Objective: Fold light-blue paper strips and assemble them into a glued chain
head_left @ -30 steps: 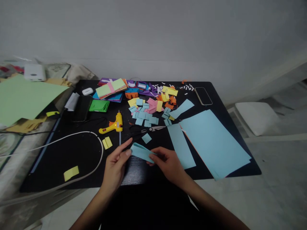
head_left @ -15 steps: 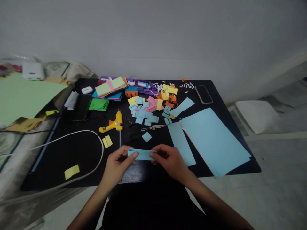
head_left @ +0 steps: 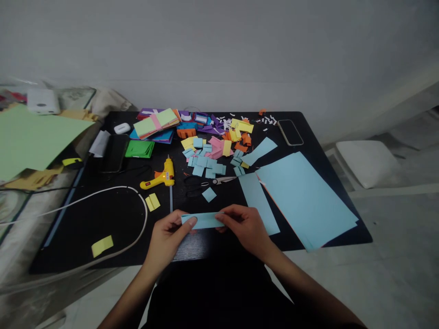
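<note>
A folded strip of light blue paper [head_left: 206,220] is held level above the front of the black table. My left hand [head_left: 169,230] pinches its left end, thumb on top and fingers behind. At the other end, my right hand [head_left: 242,226] grips the strip between thumb and fingers. Just beyond the strip lies a small blue paper square [head_left: 209,194]. Scissors [head_left: 214,181] with black handles rest behind that square, blades pointing right. Farther back is a pile of small folded blue pieces [head_left: 206,164], mixed with pink and yellow ones.
A yellow glue gun [head_left: 161,173] lies left of the scissors. Large blue sheets [head_left: 305,201] cover the right side of the table. A white cable [head_left: 146,214] loops across the left. A phone [head_left: 290,132] sits at the back right, bundled paper strips [head_left: 156,123] at the back left.
The front layer of the strip now looks flatter and more even. My right fingers have shifted slightly at its right end. Both hands keep hold; the view has moved a little.
</note>
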A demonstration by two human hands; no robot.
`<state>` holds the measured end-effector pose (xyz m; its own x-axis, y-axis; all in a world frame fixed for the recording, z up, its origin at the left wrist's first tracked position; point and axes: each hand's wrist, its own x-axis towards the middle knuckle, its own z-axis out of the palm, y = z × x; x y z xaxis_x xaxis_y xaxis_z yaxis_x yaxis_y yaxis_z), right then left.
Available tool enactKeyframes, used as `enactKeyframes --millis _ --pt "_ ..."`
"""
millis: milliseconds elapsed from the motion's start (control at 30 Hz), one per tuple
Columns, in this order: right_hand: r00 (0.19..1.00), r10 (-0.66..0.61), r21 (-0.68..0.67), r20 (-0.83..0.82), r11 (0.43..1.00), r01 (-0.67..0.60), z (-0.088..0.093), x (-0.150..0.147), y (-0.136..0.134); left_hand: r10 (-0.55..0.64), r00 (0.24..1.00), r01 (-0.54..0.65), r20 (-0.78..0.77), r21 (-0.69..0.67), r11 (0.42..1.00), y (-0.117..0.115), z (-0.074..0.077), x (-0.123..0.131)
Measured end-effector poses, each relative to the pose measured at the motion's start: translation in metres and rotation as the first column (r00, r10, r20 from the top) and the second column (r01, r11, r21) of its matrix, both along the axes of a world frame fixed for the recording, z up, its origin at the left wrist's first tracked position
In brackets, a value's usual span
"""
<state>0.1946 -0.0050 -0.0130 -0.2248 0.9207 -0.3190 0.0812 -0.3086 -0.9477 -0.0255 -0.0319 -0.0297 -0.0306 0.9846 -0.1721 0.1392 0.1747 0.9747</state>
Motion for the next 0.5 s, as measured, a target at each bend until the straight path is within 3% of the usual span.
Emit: enactKeyframes --millis 500 --pt "0.999 -0.002 0.044 0.033 0.999 0.0 -0.0022 0.0013 -0.0017 0.0 1.0 0.0 -0.013 -0.007 1.0 0.0005 0.0031 0.003"
